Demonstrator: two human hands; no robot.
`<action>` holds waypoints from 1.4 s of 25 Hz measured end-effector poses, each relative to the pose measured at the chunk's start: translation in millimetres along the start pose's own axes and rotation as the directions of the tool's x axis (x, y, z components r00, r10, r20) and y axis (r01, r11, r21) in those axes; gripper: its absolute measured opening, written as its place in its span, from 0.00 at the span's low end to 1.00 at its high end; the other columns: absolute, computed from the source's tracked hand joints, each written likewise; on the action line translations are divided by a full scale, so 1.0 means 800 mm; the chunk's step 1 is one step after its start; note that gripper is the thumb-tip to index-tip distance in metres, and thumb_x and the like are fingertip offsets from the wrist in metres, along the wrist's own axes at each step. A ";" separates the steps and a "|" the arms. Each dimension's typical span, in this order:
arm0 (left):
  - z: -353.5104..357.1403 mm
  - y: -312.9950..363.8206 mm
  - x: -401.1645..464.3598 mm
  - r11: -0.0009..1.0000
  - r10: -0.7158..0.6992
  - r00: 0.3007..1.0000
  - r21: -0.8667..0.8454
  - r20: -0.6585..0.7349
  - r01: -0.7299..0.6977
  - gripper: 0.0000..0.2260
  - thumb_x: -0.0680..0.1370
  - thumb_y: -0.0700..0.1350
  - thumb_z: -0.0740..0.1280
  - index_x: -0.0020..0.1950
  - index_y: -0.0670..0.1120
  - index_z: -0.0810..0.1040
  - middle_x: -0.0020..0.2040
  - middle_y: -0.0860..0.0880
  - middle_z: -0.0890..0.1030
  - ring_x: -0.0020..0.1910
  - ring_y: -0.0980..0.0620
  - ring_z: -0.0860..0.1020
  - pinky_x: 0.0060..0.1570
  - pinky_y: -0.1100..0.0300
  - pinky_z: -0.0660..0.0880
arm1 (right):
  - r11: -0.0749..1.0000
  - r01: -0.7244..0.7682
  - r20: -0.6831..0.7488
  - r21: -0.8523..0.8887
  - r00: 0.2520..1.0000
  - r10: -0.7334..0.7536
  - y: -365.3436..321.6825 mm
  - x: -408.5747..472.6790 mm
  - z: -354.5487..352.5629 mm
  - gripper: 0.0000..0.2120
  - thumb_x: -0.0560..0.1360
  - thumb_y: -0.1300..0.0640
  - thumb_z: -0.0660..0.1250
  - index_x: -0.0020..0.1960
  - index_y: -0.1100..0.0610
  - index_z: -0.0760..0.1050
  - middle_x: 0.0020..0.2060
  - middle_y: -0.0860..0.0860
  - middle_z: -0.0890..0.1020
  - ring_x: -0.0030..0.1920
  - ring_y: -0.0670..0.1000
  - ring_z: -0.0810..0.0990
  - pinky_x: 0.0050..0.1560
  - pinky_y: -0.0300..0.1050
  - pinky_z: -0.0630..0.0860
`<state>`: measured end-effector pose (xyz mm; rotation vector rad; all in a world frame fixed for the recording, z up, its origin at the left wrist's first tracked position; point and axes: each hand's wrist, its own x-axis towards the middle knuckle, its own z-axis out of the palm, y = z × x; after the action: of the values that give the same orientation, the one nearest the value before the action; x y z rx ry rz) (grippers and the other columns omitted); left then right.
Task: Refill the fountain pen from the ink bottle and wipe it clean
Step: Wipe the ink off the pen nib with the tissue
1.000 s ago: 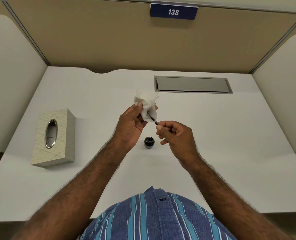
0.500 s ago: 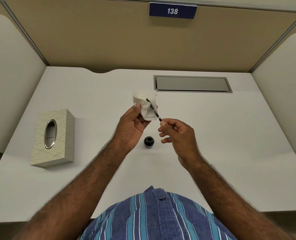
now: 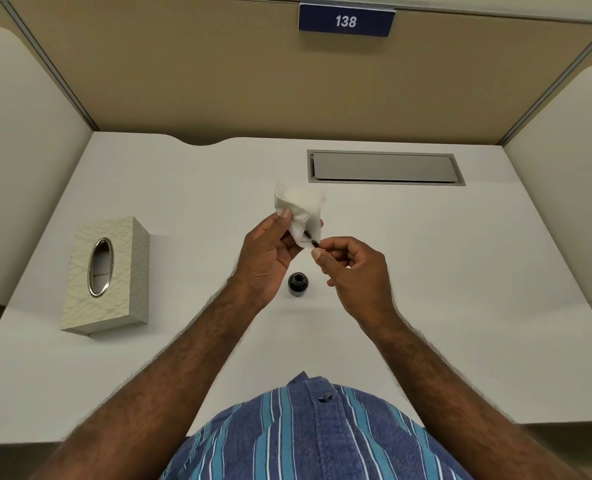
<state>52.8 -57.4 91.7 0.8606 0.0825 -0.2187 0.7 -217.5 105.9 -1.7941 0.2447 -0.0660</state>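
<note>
Evidently wiping: left hand [image 3: 270, 251] bunched around a white tissue [image 3: 299, 211] to sleeve the fountain pen [image 3: 311, 238], right hand [image 3: 351, 268] pinching its near end for steadiness, open ink bottle [image 3: 297, 284] parked just below on the desk [image 3: 461, 271], clear of both.

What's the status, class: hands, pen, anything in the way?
Left hand grips tissue. Right hand pinches pen, tip inside tissue. Ink bottle open on desk below, nothing obstructing.

Soft crumpled paper tissue [image 3: 299, 211], glossy dark glass ink bottle [image 3: 297, 284], matt white desk [image 3: 461, 271], textured tissue box [image 3: 106, 271] near the left edge with a shiny metal-looking ring.
</note>
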 end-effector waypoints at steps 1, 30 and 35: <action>0.000 0.001 0.000 1.000 -0.003 1.000 -0.015 0.004 0.003 0.15 0.86 0.46 0.62 0.66 0.38 0.79 0.62 0.35 0.82 0.63 0.36 0.81 0.60 0.47 0.79 | 1.000 0.004 0.001 -0.006 1.000 -0.004 0.000 0.000 0.000 0.05 0.76 0.53 0.79 0.52 0.50 0.86 0.42 0.48 0.88 0.45 0.53 0.86 0.47 0.57 0.86; -0.009 0.003 0.011 0.959 -0.073 0.997 -0.273 0.003 0.071 0.13 0.86 0.42 0.60 0.62 0.41 0.82 0.61 0.41 0.85 0.64 0.42 0.82 0.61 0.45 0.80 | 0.961 -0.142 0.090 0.236 0.988 0.123 -0.001 0.000 -0.007 0.04 0.82 0.57 0.72 0.53 0.55 0.86 0.38 0.52 0.88 0.37 0.49 0.83 0.36 0.44 0.82; -0.013 0.007 0.012 0.948 -0.089 0.996 -0.308 -0.021 0.078 0.13 0.86 0.42 0.60 0.64 0.41 0.81 0.63 0.40 0.84 0.65 0.41 0.81 0.62 0.43 0.79 | 0.959 -0.136 0.052 0.247 0.991 0.127 -0.003 0.002 -0.008 0.04 0.82 0.58 0.71 0.53 0.56 0.85 0.38 0.52 0.88 0.37 0.48 0.83 0.35 0.43 0.82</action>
<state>63.6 -47.3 87.7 0.5504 0.1809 -0.2625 1.6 -223.4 109.6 -1.5226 0.3161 0.0287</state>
